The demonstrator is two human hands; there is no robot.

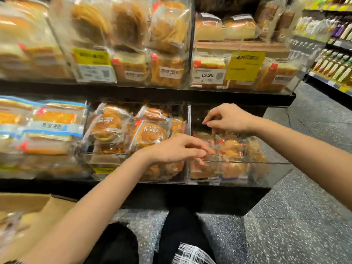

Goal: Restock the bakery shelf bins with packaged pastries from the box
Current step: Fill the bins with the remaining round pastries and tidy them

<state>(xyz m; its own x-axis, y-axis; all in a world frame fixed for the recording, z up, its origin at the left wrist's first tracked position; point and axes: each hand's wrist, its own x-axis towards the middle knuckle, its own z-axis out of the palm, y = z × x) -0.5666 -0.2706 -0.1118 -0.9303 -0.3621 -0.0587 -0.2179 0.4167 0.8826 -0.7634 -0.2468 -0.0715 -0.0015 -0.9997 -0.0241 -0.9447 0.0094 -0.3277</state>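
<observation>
A clear bin (pixel 247 162) on the lower shelf at the right holds several small wrapped pastries (pixel 231 147). My right hand (pixel 228 119) hovers over its back part with fingers curled downward; whether they pinch a wrapper I cannot tell. My left hand (pixel 179 149) reaches across the bin's front left corner with fingers extended, their tips at the pastries, holding nothing visible. A neighbouring bin (pixel 106 161) to the left holds swirl buns (pixel 150 135) in clear packs. The cardboard box (pixel 28 208) sits at the lower left by my left forearm.
The upper shelf carries bagged bread and cake slices (pixel 209 67) behind price tags (pixel 208 75). Blue-labelled sandwich packs (pixel 45 126) fill the lower left. My legs (pixel 182 235) are near the shelf base on a speckled floor (pixel 295 216). An aisle shelf with bottles (pixel 337 65) stands at the far right.
</observation>
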